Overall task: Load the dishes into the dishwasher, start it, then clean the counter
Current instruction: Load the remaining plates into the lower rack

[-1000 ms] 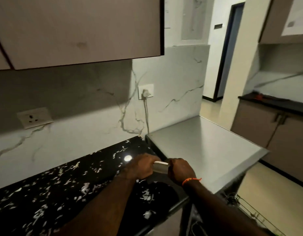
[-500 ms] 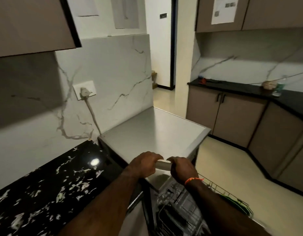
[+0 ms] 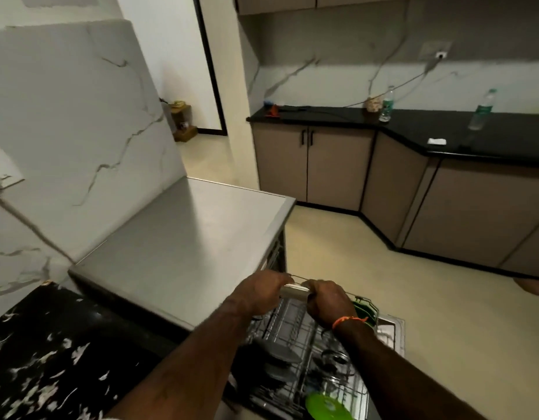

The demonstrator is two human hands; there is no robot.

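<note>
Item: pale, flat dish (image 3: 295,290) — I hold it edge-on between both hands, above the pulled-out wire dishwasher rack (image 3: 295,334).

Left hand (image 3: 260,294): fingers curled round the dish's left end, grasping it. Right hand (image 3: 327,300), orange thread at the wrist: grasping the right end likewise.

Change: a second ago the dish was over the black speckled stone surface (image 3: 44,356); half a second ago it was at the front edge of the grey steel dishwasher top (image 3: 183,237). Now it has crossed that edge and is over the open machine, and my view has swung right and down with it. Grip unchanged throughout.

Rack contents, as far as I can make out:
- dark grey plates (image 3: 279,353) standing near the front left
- bright green round plate or lid (image 3: 326,406) at the near corner
- green ware (image 3: 363,309) at the far end, partly hidden by my right wrist
- glass pieces, blurred

Reading: carry done, placing not yet — I judge the next move is lowering the dish into a free slot between the tines. Starting the machine and wiping the surface remain.
</note>
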